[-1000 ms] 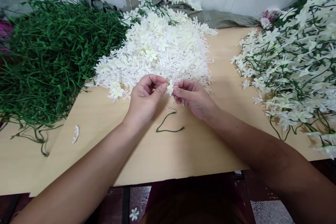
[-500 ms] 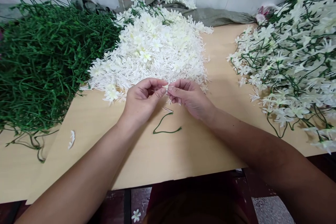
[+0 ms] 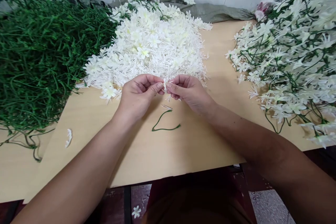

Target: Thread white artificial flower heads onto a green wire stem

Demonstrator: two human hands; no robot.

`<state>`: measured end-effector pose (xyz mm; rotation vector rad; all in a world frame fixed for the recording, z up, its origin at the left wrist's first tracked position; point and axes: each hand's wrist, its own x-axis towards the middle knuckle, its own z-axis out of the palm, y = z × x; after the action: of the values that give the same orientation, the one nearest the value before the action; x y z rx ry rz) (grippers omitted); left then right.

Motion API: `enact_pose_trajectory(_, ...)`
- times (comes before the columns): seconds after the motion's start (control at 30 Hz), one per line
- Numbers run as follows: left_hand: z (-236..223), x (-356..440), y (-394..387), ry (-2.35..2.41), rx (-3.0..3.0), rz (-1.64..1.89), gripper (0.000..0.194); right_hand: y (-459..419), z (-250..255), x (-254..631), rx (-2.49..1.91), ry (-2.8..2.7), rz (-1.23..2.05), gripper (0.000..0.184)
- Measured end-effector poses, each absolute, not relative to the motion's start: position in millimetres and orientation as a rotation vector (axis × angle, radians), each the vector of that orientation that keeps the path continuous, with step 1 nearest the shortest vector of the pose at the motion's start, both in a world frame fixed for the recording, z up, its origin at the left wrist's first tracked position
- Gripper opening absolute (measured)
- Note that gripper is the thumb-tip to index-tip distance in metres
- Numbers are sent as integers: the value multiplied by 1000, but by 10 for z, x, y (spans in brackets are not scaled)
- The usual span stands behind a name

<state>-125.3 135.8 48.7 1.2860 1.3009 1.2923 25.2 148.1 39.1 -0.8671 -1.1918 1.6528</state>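
My left hand (image 3: 140, 94) and my right hand (image 3: 189, 92) meet fingertip to fingertip above the cardboard. Between their pinched thumbs and forefingers is a small white artificial flower piece (image 3: 165, 84), partly hidden by the fingers. Just below the hands a bent green plastic stem (image 3: 166, 129) lies on the cardboard, with a few thin white stamens (image 3: 167, 107) at its upper end. Behind the hands rises a heap of white artificial flowers and stamens (image 3: 160, 42).
A large pile of green stems (image 3: 49, 52) fills the left side. Assembled white flowers on stems (image 3: 294, 59) are heaped at the right. A white petal strip (image 3: 68, 138) lies on the cardboard (image 3: 210, 150) at left. One flower (image 3: 136, 211) lies below the table edge.
The white piece now shows more clearly between my fingertips, which have shifted slightly. The whole view has moved a little; the stem and heaps lie as before.
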Motion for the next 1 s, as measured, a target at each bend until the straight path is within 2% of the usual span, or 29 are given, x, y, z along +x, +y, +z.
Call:
enact_pose_trajectory(0.27,464,-1279,1366,1178,1236,1325,15,1527,296,232,-740,-1307,1489,48)
enact_pose_trajectory(0.47,472,-1280,1360,1159,1202,1293,26,1513,332,232,-694,-1356,1552,48)
enact_pose_trajectory(0.8,553,-1191,1285,1131,1075,1176,20,1481,457,284,-761,-1394,1609,38)
enact_pose_trajectory(1.0,579,-1207,1286,1148,1017,1177,21,1436,518,271,-703,-1405,1631,43)
